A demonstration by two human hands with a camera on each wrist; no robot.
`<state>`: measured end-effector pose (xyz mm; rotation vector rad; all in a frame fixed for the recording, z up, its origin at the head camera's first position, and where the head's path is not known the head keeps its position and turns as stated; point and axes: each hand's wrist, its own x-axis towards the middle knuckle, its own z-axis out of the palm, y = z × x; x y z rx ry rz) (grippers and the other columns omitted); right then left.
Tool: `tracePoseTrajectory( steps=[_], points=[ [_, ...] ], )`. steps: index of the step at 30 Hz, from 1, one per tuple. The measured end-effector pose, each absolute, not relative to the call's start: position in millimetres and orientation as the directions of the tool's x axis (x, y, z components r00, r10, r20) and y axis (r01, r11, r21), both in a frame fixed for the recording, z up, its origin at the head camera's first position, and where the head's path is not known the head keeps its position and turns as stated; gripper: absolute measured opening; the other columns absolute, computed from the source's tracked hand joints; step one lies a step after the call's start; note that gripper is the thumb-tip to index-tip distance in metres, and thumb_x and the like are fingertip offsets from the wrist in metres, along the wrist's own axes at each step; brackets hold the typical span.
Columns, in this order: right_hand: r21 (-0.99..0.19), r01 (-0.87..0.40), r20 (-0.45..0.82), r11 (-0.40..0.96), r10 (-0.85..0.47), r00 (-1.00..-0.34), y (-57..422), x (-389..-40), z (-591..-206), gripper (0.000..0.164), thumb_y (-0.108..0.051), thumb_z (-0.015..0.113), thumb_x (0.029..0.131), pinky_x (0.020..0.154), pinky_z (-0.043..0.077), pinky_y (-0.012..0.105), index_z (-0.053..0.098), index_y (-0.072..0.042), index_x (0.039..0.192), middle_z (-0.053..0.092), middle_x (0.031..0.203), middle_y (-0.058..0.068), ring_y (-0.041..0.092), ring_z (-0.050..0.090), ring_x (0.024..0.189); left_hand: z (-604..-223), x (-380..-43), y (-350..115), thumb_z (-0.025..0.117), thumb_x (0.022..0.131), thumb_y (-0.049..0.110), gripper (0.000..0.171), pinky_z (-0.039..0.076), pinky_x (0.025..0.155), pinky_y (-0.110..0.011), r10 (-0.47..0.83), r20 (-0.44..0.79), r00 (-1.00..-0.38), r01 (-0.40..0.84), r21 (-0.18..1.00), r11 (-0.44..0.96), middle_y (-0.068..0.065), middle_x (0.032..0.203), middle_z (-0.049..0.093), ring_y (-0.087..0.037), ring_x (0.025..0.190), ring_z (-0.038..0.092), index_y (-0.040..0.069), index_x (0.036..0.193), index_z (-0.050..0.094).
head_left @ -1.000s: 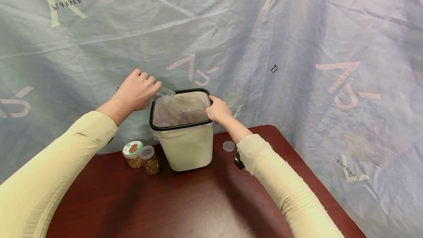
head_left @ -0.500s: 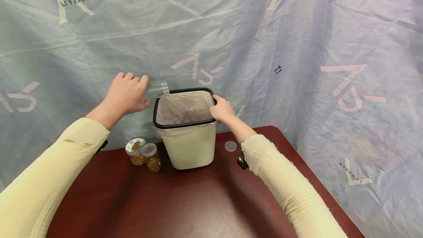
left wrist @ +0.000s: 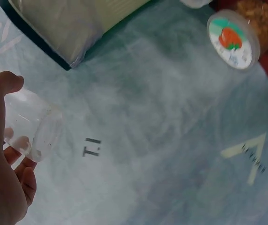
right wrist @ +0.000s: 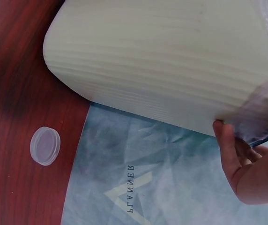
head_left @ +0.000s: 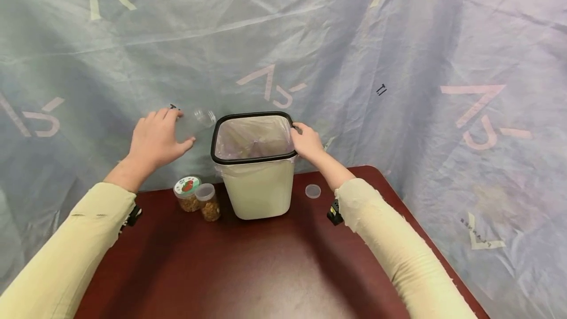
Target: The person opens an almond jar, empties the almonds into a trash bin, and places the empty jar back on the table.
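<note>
Clear plastic jar [head_left: 198,120], left of centre in the head view's upper half, lies tipped on its side in the person's left hand [head_left: 155,139], its ridged mouth turned right toward the bin [head_left: 259,188]. The left wrist view shows it at the left edge of the frame, the thumb [left wrist: 13,82] along its upper side and the other fingers bent round beneath it, so the hand grips it; a gap separates it from the bin's corner at the upper left there.

The pale bin stands upright at the centre of the head view, with a black rim [head_left: 252,161] and a translucent liner [head_left: 254,137] folded over the edge. The person's right hand [head_left: 306,141] clasps the rim on its right side; in the right wrist view, at the lower right, the thumb presses the outer wall while the other fingers, partly hidden, bend toward the rim.

Left of the bin stand a squat jar [head_left: 189,204] with a red picture on its lid and, just beside it, a slimmer jar [head_left: 210,209], both with brown pieces inside. Right of the bin, a small clear lid [head_left: 312,191] lies flat on the dark red table [head_left: 230,260]. Behind everything hangs a greyish printed cloth [head_left: 336,63]. Pale yellow sleeves [head_left: 398,250] enter from both lower corners.
</note>
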<state>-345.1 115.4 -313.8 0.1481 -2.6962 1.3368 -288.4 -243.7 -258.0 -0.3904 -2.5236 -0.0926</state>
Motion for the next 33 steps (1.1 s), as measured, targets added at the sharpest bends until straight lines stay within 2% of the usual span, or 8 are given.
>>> tracePoseTrajectory(
  steps=[3, 6, 10, 14, 17, 22, 29, 33],
  points=[
    [-0.819, -0.153, 0.163, 0.553, -0.031, -0.986, 120, -344, -316, 0.051, -0.044, 0.032, 0.104, 0.058, 0.053, 0.035, 0.048, -0.017, 0.144, 0.056, 0.133, 0.006, 0.021, 0.059, 0.067, -270, -284, -248, 0.076, 0.078, 0.037, 0.063, 0.042, 0.075, -0.058, 0.226, 0.581, -0.782, 0.309, 0.046, 0.95, -0.022, 0.114, 0.058, -0.043, 0.097, 0.053, -0.001, 0.124, 0.054],
    [-0.847, -0.158, 0.168, 0.508, -0.027, -0.985, 125, -344, -317, 0.051, -0.046, 0.03, 0.104, 0.061, 0.054, 0.037, 0.056, -0.013, 0.133, 0.061, 0.119, 0.011, 0.027, 0.061, 0.077, -279, -282, -251, 0.077, 0.076, 0.035, 0.063, 0.042, 0.075, -0.058, 0.187, 0.605, -0.774, 0.322, 0.121, 0.939, -0.021, 0.113, 0.058, -0.042, 0.094, 0.054, -0.001, 0.123, 0.054],
    [-0.867, -0.152, 0.159, 0.475, -0.024, -0.987, 132, -342, -322, 0.053, -0.047, 0.029, 0.104, 0.063, 0.055, 0.041, 0.06, -0.009, 0.124, 0.061, 0.101, 0.013, 0.034, 0.065, 0.077, -292, -278, -254, 0.077, 0.075, 0.033, 0.06, 0.041, 0.076, -0.058, 0.116, 0.611, -0.783, 0.311, 0.222, 0.924, -0.019, 0.111, 0.058, -0.039, 0.094, 0.055, 0.0, 0.12, 0.054],
    [-0.888, -0.122, 0.116, 0.444, -0.041, -0.992, 140, -338, -329, 0.054, -0.047, 0.03, 0.104, 0.064, 0.055, 0.04, 0.056, -0.01, 0.133, 0.063, 0.112, 0.013, 0.033, 0.068, 0.08, -305, -273, -256, 0.077, 0.076, 0.033, 0.06, 0.042, 0.074, -0.056, 0.066, 0.596, -0.8, 0.293, 0.293, 0.91, -0.019, 0.111, 0.058, -0.038, 0.093, 0.055, 0.0, 0.12, 0.053],
    [-0.891, -0.111, 0.092, 0.441, -0.065, -0.994, 147, -334, -333, 0.054, -0.047, 0.031, 0.104, 0.062, 0.055, 0.036, 0.057, -0.009, 0.132, 0.064, 0.118, 0.015, 0.03, 0.069, 0.079, -315, -270, -257, 0.077, 0.075, 0.033, 0.061, 0.043, 0.072, -0.054, 0.035, 0.59, -0.807, 0.284, 0.335, 0.898, -0.019, 0.112, 0.058, -0.037, 0.092, 0.055, 0.001, 0.121, 0.052],
    [-0.886, -0.111, 0.083, 0.45, -0.081, -0.993, 158, -331, -344, 0.053, -0.045, 0.034, 0.104, 0.056, 0.054, 0.034, 0.06, -0.006, 0.127, 0.066, 0.114, 0.014, 0.029, 0.071, 0.077, -329, -265, -261, 0.078, 0.076, 0.033, 0.061, 0.043, 0.074, -0.054, -0.011, 0.572, -0.82, 0.27, 0.404, 0.874, -0.018, 0.113, 0.057, -0.035, 0.095, 0.055, 0.002, 0.121, 0.051],
    [-0.871, -0.111, 0.064, 0.479, -0.114, -0.991, 171, -328, -364, 0.044, -0.038, 0.038, 0.104, 0.066, 0.056, 0.047, 0.061, -0.006, 0.124, 0.067, 0.114, 0.016, 0.031, 0.07, 0.078, -353, -257, -273, 0.077, 0.08, 0.036, 0.066, 0.043, 0.076, -0.056, -0.047, 0.518, -0.854, 0.241, 0.474, 0.847, -0.022, 0.112, 0.054, -0.04, 0.1, 0.053, -0.002, 0.124, 0.046],
    [-0.847, -0.102, 0.052, 0.522, -0.109, -0.993, 180, -326, -379, 0.041, -0.038, 0.04, 0.104, 0.063, 0.056, 0.042, 0.062, -0.007, 0.121, 0.068, 0.111, 0.015, 0.029, 0.07, 0.077, -369, -253, -283, 0.076, 0.083, 0.037, 0.066, 0.043, 0.079, -0.058, -0.068, 0.473, -0.878, 0.22, 0.527, 0.821, -0.024, 0.115, 0.051, -0.044, 0.105, 0.052, -0.002, 0.125, 0.044]
  ],
)
